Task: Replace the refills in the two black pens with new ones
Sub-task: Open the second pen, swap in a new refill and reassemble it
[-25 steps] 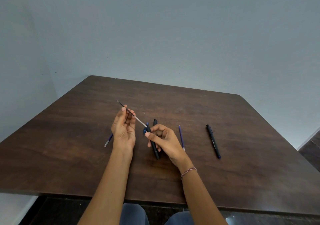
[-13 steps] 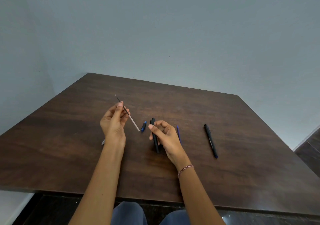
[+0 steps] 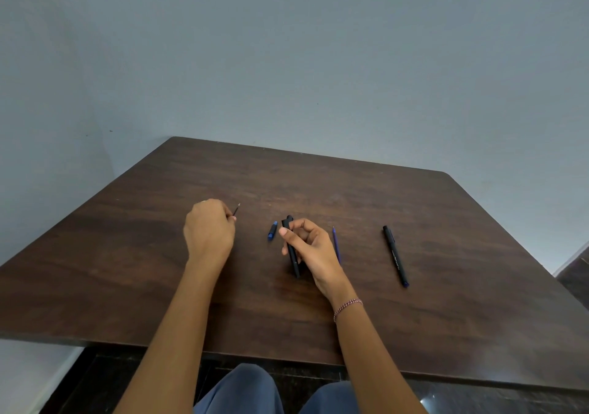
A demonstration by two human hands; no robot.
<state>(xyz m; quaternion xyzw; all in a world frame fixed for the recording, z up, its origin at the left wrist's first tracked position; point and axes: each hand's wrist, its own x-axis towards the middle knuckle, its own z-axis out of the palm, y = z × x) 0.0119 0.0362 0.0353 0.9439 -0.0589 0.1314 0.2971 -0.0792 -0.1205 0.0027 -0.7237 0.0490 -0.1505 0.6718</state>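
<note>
My left hand [image 3: 208,232] is closed around a thin old refill [image 3: 236,211]; only its dark tip shows past my fingers, low over the table. My right hand [image 3: 307,246] grips a black pen body [image 3: 291,251], which points away from me just above the table. A small blue pen end piece [image 3: 272,231] lies between my hands. A blue new refill [image 3: 336,244] lies right of my right hand, partly hidden by it. The second black pen [image 3: 395,256] lies whole further right.
The dark wooden table [image 3: 350,197] stands against a grey wall, with its front edge near my knees. Its right corner is rounded.
My left hand pulled the old refill out of the pen body and carried it left and down toward the table. The blue end piece now lies uncovered between my hands.
</note>
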